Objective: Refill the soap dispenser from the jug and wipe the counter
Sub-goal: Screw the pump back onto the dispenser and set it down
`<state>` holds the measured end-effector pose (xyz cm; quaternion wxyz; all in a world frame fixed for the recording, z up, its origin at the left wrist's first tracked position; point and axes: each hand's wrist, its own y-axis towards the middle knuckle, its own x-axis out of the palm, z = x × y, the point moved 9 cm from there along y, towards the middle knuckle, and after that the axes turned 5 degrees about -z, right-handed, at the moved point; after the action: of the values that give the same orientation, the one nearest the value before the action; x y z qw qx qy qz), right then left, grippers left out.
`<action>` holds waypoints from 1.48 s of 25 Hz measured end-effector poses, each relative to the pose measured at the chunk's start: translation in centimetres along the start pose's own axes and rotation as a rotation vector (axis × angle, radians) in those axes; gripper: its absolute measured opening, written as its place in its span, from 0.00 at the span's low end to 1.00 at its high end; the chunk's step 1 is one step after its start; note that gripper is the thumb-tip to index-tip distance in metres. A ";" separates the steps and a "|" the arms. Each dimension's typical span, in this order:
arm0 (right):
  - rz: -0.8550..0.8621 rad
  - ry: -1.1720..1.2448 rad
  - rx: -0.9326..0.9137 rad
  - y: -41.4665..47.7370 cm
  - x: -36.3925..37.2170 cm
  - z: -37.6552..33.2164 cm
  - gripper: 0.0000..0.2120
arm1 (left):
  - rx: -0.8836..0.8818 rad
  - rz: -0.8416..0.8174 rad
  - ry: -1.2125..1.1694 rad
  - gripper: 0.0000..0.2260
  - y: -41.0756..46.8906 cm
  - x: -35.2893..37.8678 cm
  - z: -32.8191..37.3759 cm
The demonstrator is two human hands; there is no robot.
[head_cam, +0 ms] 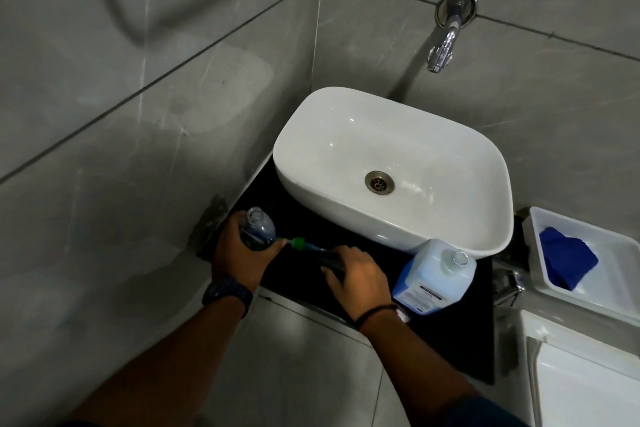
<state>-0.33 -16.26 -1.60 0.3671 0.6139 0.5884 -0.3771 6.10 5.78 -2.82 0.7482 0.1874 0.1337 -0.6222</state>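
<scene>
A clear soap dispenser bottle [258,227] with its top off stands at the left end of the black counter [460,333]. My left hand [239,253] is wrapped around it. My right hand [356,276] rests on the counter over a dark pump head [330,263], whose green collar and tube [299,243] lie pointing toward the bottle. A pale blue soap jug [433,279] with its cap off stands upright just right of my right hand, against the front of the basin.
A white basin [391,166] fills the back of the counter under a chrome wall tap [446,38]. At right a white tray [620,284] holds a blue cloth [566,262]. Tiled walls close in at left and behind.
</scene>
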 end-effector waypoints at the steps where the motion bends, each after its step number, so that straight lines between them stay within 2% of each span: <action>1: -0.066 -0.044 -0.052 1.2 1.0 -0.7 0.18 | 0.015 0.003 0.003 0.32 -0.1 0.0 0.2; 5: -0.276 -0.222 -0.121 4.4 5.2 -2.3 0.26 | 0.021 0.007 0.017 0.32 -0.1 0.0 0.3; 9: -0.175 -0.220 -0.096 6.1 5.2 -2.5 0.18 | -0.009 0.017 0.011 0.29 0.3 -0.5 -0.3; 11: -0.070 -0.085 -0.078 6.4 3.7 -3.0 0.18 | -0.048 0.042 0.025 0.29 0.4 -1.4 -0.5; 14: 0.124 0.275 -0.025 6.2 -0.5 -4.7 0.13 | -0.070 0.112 0.022 0.29 0.2 -3.2 0.0; 17: 0.322 0.625 -0.035 5.5 -6.9 -7.5 0.13 | -0.025 0.079 0.003 0.32 0.1 -3.7 2.3; 22: 0.457 1.091 -0.152 4.5 -19.0 -11.0 0.16 | 0.090 0.077 0.073 0.34 -1.1 -3.4 10.0; 25: 0.501 1.060 -0.271 3.0 -24.3 -12.6 0.18 | 0.150 0.037 0.091 0.33 -2.1 -2.4 14.6; 29: 0.503 0.953 -0.294 2.0 -27.0 -12.3 0.19 | 0.173 0.054 0.028 0.35 -3.4 -1.8 18.9; 37: 0.289 0.560 -0.329 0.7 -27.2 -12.5 0.15 | 0.224 -0.113 -0.026 0.38 -4.2 -0.7 24.6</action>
<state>0.16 -17.19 28.28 0.3350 0.7029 0.6263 -0.0385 1.06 -5.18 18.98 0.6882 0.2539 0.0639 -0.6767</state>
